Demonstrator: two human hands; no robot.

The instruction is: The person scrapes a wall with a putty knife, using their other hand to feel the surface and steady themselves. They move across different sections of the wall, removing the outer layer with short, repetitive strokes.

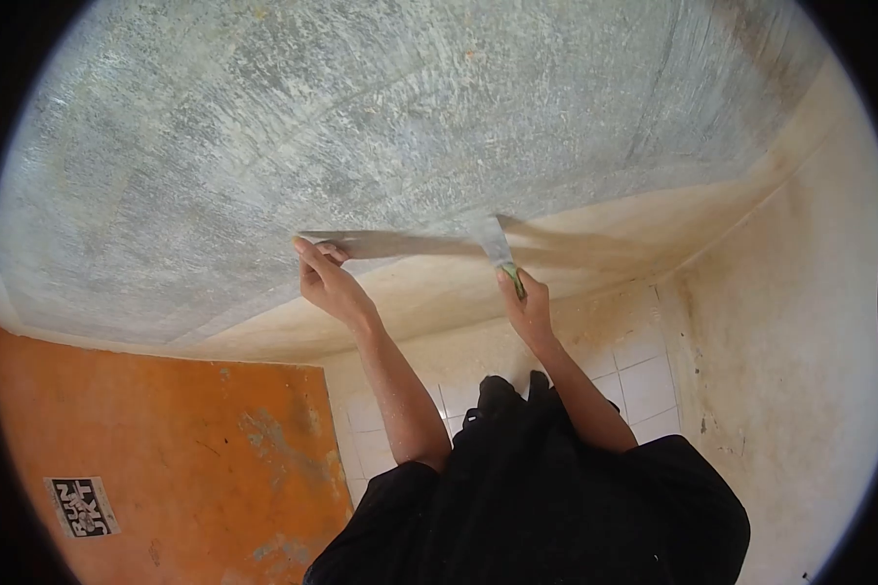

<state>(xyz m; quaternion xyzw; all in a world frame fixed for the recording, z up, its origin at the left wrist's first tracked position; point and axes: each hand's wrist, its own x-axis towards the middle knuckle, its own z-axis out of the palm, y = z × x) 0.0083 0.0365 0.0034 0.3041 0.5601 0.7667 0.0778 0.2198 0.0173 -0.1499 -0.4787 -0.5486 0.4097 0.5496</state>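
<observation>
My right hand is wrapped round the green handle of a putty knife. The putty knife's flat metal blade points up, with its tip at the patchy grey wall surface near that surface's lower edge. To the left, my left hand is raised to the same surface, its thumb and fingers drawn together by the wall. A dark, thin strip runs from these fingertips toward the blade. I cannot make out whether it is a held piece or only shadow.
Below the grey area runs a cream band. An orange wall with scuffed patches and a black-and-white sticker stands at lower left. White tiles show behind my dark clothing, and a stained cream wall rises on the right.
</observation>
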